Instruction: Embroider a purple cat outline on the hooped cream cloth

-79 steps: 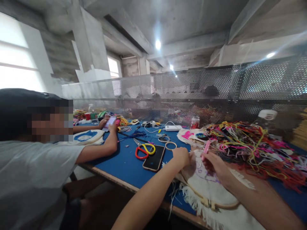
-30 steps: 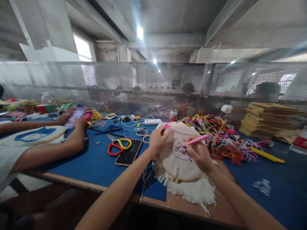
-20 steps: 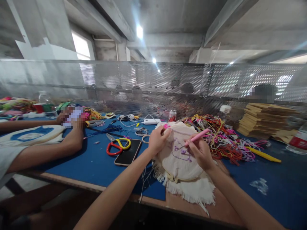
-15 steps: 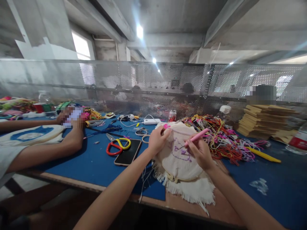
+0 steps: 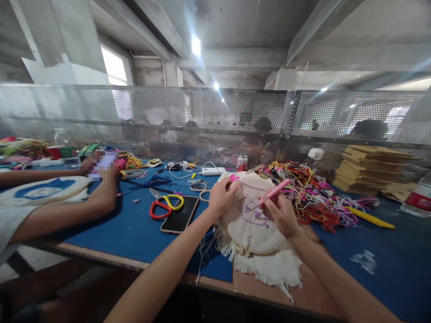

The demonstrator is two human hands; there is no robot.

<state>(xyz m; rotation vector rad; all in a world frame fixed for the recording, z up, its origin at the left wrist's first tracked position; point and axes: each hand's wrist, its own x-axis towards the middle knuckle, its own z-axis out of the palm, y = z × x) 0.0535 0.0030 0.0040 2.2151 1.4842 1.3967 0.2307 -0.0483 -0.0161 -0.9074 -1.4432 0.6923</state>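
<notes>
Cream cloth: a fringed piece stretched in a wooden embroidery hoop (image 5: 251, 224), propped on the near edge of the blue bench (image 5: 134, 233), its face tilted up toward the camera.
Purple stitching: a small motif (image 5: 253, 214) in the middle of the hoop's cloth, just below and left of the tool tip.
Right hand: the right hand (image 5: 281, 215) is closed in a pen-like pinch on a pink punch needle (image 5: 275, 192), resting against the right half of the hoop.
Needle axis: the long axis slants from upper right, over the hoop's far rim, down-left to its metal tip, which sits at or just above the cloth; contact cannot be told.
Left hand: the left hand (image 5: 220, 197) curls over the hoop's upper left rim, fingers gripping cloth and rim together.
Nearer hand: the right hand is the one nearer the stitching; the left stays at the rim, apart from it.
Right of the hoop: a tangle of coloured yarn (image 5: 313, 197), and beyond that a stack of flat boards (image 5: 373, 168).
Left of the hoop: a dark phone (image 5: 180, 215) with red-and-yellow scissors (image 5: 164, 206) overlapping its far corner.
Further left of the hoop: another person's forearm (image 5: 67, 211) lies on the bench.
</notes>
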